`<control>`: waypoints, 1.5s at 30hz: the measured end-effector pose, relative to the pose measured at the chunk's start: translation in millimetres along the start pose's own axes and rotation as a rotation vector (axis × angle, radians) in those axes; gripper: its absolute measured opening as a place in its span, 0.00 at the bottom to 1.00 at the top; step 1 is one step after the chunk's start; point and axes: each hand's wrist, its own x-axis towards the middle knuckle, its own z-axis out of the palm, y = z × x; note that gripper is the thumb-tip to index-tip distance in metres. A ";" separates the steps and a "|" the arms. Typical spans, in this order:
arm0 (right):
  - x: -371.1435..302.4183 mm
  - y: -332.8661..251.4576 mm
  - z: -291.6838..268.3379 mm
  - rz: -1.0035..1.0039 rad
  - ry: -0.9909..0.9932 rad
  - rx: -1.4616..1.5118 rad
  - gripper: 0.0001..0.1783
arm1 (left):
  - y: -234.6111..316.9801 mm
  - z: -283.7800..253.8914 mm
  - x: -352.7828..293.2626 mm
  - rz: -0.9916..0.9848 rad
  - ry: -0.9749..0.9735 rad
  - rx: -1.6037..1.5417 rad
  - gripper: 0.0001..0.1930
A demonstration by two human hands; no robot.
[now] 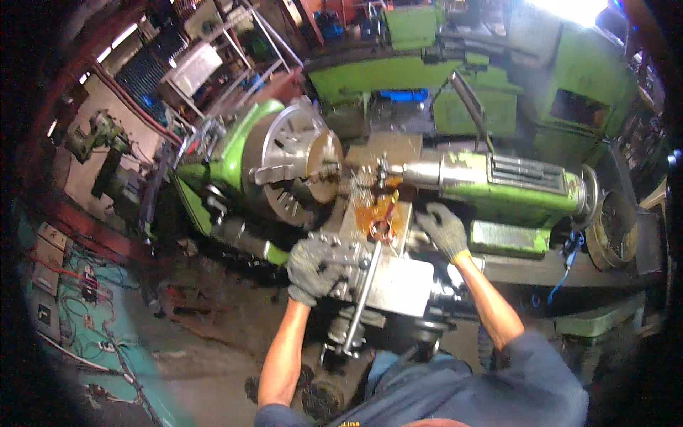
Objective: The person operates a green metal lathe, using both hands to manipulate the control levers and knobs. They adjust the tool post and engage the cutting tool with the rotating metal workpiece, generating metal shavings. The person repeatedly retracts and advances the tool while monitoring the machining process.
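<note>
A green lathe fills the middle. My left hand [311,272], in a grey glove, is at the left of its carriage with fingers curled; what they hold is hidden. Beside it runs a slanting metal bar [365,295], next to a bright flat plate [404,286]. My right hand [444,229], gloved too with a yellow cuff, is right of the cross slide, below the tailstock [466,173]. Its fingers are stretched out and hold nothing I can see. Between the hands, a reddish-brown ring-shaped item [382,229] lies on an orange-brown patch of the slide.
The big chuck [284,160] grips a round metal disc [325,165] at the left. A tailstock handwheel [589,197] and a round metal drum [613,229] stand right. A teal panel with cables [92,313] lies lower left. Another green machine [420,75] is behind.
</note>
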 end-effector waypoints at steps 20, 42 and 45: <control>55.7 -4.8 75.0 -0.351 -0.221 0.081 0.20 | -6.7 4.2 -9.8 -0.041 -0.024 0.070 0.20; 40.0 -34.4 44.2 -0.625 -0.268 0.081 0.11 | -11.7 10.1 -14.1 -0.063 -0.024 0.062 0.23; 40.5 -31.2 38.1 -0.700 -0.473 0.039 0.15 | -10.3 10.4 -12.5 -0.085 -0.029 0.036 0.25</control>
